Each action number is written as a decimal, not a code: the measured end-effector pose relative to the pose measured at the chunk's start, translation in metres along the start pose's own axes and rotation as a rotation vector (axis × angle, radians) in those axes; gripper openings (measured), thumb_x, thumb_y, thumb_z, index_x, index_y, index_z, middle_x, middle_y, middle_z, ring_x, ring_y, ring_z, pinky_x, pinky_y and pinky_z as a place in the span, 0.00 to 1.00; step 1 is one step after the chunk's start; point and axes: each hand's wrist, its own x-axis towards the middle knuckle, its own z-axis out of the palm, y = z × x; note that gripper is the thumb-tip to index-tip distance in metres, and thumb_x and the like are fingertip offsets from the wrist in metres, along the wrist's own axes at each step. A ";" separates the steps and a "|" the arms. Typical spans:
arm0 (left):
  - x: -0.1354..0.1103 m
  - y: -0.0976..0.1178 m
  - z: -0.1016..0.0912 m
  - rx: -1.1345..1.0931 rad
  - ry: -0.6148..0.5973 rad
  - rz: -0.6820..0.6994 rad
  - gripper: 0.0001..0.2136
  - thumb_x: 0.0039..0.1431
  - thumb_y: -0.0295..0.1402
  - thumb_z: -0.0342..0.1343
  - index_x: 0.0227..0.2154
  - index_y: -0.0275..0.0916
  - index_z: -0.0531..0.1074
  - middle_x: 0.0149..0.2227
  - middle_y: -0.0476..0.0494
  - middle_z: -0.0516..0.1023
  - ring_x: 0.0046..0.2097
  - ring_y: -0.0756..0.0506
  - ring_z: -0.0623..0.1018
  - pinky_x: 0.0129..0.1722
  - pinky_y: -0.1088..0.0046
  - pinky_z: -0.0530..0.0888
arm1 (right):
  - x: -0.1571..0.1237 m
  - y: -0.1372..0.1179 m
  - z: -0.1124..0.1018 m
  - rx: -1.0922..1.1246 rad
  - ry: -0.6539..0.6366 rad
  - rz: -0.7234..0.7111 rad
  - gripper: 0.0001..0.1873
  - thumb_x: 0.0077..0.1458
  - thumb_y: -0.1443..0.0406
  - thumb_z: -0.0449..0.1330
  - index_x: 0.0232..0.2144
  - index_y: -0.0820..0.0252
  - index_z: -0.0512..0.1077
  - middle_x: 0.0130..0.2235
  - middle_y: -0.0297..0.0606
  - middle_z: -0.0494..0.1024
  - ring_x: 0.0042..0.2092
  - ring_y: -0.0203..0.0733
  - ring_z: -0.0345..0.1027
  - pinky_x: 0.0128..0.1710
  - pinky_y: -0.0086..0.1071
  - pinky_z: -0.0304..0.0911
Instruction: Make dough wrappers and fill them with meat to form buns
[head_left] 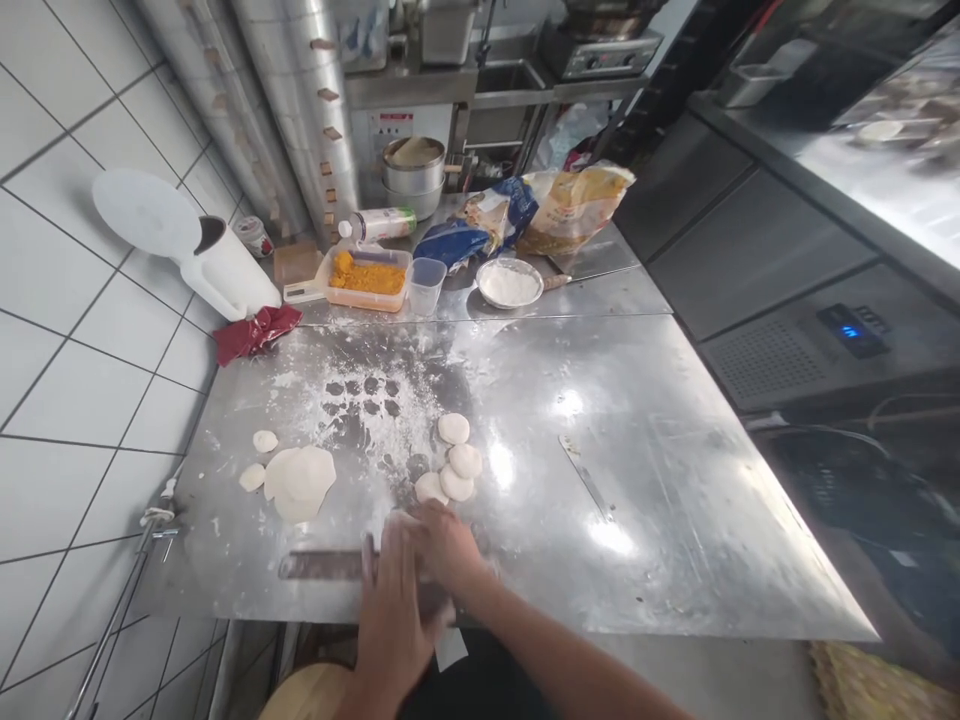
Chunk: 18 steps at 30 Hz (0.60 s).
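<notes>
My left hand (391, 605) lies across a dark rolling pin (322, 565) near the table's front edge, its fingers stretched out, smeared slightly by motion. My right hand (448, 548) is closed, fingers bent at a pale edge of dough just beyond the pin; most of that piece is hidden by my hands. Several small dough rounds (456, 470) sit just past my right fingertips. Farther left, rolled-out dough wrappers (301, 482) overlap in a pile, with two small dough pieces (259, 458) beside them.
White flour (390, 410) dusts the steel table (660, 520). A thin metal spatula (586, 478) lies on the right. Along the back are a tub of orange filling (375, 280), a plastic cup (426, 287), a flour bowl (510, 284) and bags (577, 208). A tiled wall borders the left.
</notes>
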 end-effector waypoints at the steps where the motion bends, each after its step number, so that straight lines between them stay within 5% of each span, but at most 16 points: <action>1: -0.016 0.001 0.002 -0.006 0.011 0.013 0.50 0.59 0.56 0.58 0.74 0.31 0.47 0.75 0.28 0.57 0.76 0.29 0.55 0.73 0.40 0.55 | -0.005 0.002 -0.001 0.006 0.009 0.017 0.14 0.66 0.68 0.48 0.37 0.58 0.75 0.43 0.44 0.80 0.43 0.46 0.75 0.45 0.38 0.69; 4: -0.032 0.000 0.009 -0.011 0.081 0.056 0.50 0.58 0.58 0.58 0.74 0.31 0.48 0.72 0.28 0.63 0.75 0.30 0.58 0.74 0.41 0.52 | -0.022 0.005 0.001 0.023 0.037 0.028 0.18 0.64 0.73 0.45 0.47 0.61 0.73 0.45 0.46 0.80 0.46 0.46 0.75 0.48 0.38 0.69; 6: -0.005 -0.004 0.008 -0.017 0.037 0.041 0.45 0.62 0.54 0.57 0.74 0.32 0.50 0.74 0.29 0.60 0.75 0.30 0.58 0.74 0.41 0.52 | -0.020 0.005 0.001 0.024 0.054 0.009 0.19 0.63 0.73 0.48 0.51 0.60 0.72 0.49 0.46 0.79 0.53 0.48 0.72 0.56 0.42 0.65; 9: 0.029 -0.006 0.004 -0.003 0.012 -0.039 0.43 0.65 0.47 0.55 0.74 0.30 0.46 0.75 0.25 0.56 0.76 0.29 0.56 0.73 0.36 0.52 | -0.003 0.004 -0.001 0.029 0.072 -0.002 0.11 0.65 0.67 0.53 0.44 0.54 0.75 0.47 0.42 0.79 0.54 0.50 0.71 0.58 0.44 0.63; 12: -0.007 0.002 0.010 -0.027 -0.002 -0.001 0.48 0.59 0.54 0.59 0.74 0.32 0.47 0.75 0.29 0.56 0.76 0.28 0.55 0.73 0.38 0.55 | -0.007 0.008 -0.004 0.050 0.088 0.043 0.14 0.68 0.66 0.49 0.37 0.54 0.74 0.43 0.40 0.79 0.46 0.46 0.74 0.48 0.39 0.68; 15: -0.043 0.007 0.020 -0.002 0.103 0.045 0.49 0.59 0.56 0.57 0.74 0.32 0.47 0.74 0.29 0.59 0.76 0.30 0.54 0.74 0.39 0.53 | -0.027 0.016 -0.001 0.064 0.095 0.093 0.16 0.66 0.71 0.44 0.41 0.57 0.72 0.41 0.42 0.79 0.43 0.45 0.75 0.45 0.38 0.69; 18: -0.016 0.006 0.020 0.022 0.033 0.038 0.45 0.61 0.54 0.57 0.74 0.34 0.49 0.75 0.30 0.58 0.76 0.30 0.55 0.74 0.39 0.51 | -0.026 0.020 0.002 0.058 0.066 0.064 0.18 0.61 0.73 0.49 0.49 0.59 0.71 0.47 0.45 0.80 0.52 0.48 0.74 0.54 0.41 0.67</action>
